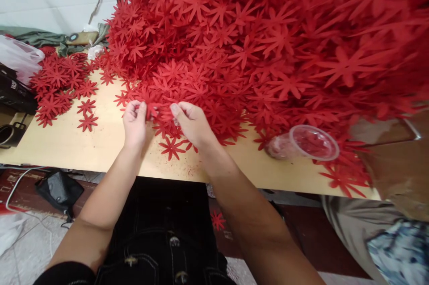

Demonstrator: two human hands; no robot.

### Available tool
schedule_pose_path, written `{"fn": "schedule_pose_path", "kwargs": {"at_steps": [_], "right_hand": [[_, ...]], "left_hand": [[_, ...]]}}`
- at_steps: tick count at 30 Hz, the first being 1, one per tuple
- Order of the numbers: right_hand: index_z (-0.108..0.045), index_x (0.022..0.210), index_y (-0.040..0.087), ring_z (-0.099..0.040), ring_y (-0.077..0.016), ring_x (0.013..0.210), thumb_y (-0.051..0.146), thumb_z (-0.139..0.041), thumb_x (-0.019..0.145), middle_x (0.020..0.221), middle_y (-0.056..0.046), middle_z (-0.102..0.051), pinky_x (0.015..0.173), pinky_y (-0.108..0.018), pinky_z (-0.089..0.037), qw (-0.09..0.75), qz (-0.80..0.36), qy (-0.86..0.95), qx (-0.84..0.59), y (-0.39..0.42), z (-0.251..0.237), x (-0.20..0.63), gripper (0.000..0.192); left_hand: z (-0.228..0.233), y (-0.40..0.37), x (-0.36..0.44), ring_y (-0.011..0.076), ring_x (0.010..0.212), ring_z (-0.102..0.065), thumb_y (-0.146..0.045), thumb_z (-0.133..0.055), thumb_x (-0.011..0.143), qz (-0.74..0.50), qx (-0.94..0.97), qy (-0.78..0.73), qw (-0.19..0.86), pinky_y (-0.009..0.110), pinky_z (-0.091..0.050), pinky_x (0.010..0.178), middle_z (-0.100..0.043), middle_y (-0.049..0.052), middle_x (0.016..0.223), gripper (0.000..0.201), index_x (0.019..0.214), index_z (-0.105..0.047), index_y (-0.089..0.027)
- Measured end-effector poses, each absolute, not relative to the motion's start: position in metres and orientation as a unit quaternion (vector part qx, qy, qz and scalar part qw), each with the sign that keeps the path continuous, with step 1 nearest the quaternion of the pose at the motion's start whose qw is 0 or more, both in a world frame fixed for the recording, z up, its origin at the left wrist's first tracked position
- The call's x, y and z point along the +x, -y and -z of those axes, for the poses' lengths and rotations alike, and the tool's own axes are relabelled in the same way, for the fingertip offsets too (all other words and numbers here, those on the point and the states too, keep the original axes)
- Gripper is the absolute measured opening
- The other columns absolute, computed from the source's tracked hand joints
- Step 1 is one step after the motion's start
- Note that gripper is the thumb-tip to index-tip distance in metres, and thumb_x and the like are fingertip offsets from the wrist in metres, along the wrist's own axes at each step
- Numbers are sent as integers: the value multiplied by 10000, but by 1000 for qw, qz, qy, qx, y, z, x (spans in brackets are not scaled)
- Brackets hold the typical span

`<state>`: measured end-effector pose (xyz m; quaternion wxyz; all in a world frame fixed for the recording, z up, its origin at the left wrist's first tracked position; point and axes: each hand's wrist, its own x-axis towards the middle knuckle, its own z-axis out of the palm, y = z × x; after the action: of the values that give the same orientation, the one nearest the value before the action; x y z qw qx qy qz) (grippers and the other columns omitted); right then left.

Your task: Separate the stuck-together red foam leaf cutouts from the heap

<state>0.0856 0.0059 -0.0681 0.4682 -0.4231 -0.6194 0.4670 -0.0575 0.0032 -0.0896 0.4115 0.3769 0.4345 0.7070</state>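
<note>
A huge heap of red star-shaped flower cutouts covers the back and right of a pale wooden table. My left hand and my right hand meet at the heap's near edge, fingers pinched on one red cutout held between them. Another single red cutout lies flat on the table just below my hands.
A smaller pile of red cutouts lies at the left. A clear plastic cup lies on its side at the right. A black device and plastic bag sit far left. One cutout lies on the floor.
</note>
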Motion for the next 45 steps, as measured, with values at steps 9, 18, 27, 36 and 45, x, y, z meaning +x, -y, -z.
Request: {"fn": "schedule_pose_path", "kwargs": {"at_steps": [9,18,27,36,45], "right_hand": [[-599,1005,200,-559,-203,975,394,-622,773,1051,-95,-582,854,-419,-464,540,-142,627,-543,-36,78,135,304],[-592,1000,191,-626,-168,903,424,-673,722,976,-64,-658,822,-342,-512,485,-492,602,-401,-10,71,76,372],[-524,699,193,-487,-57,532,208,-563,756,581,56,-528,566,-214,-442,533,-540,503,-413,-17,64,82,71],[-445,713,207,-534,-55,478,166,-545,705,562,66,-547,497,-199,-456,550,-566,420,-447,-19,64,90,109],[-421,733,222,-424,-42,459,37,-498,647,550,95,-468,477,-194,-354,559,-518,455,-461,-16,64,79,218]], "left_hand": [[88,-5,-58,61,525,-581,-321,-759,682,-692,352,-444,448,203,-457,564,-628,-46,602,257,725,-546,-183],[84,-1,-51,40,381,-417,-436,-729,696,-615,416,-463,484,188,-340,425,-487,-69,414,367,575,-516,-163],[88,2,-49,48,425,-378,-594,-659,690,-633,425,-433,480,205,-356,457,-467,-57,485,456,563,-513,-181],[95,1,-65,186,1193,-470,-405,-618,810,-651,527,-541,74,370,-344,1072,-532,61,1194,305,1065,-610,-237],[90,9,-55,158,944,-605,-341,-488,896,-589,655,-455,129,326,-482,871,-651,56,983,250,1032,-655,-212]]}}
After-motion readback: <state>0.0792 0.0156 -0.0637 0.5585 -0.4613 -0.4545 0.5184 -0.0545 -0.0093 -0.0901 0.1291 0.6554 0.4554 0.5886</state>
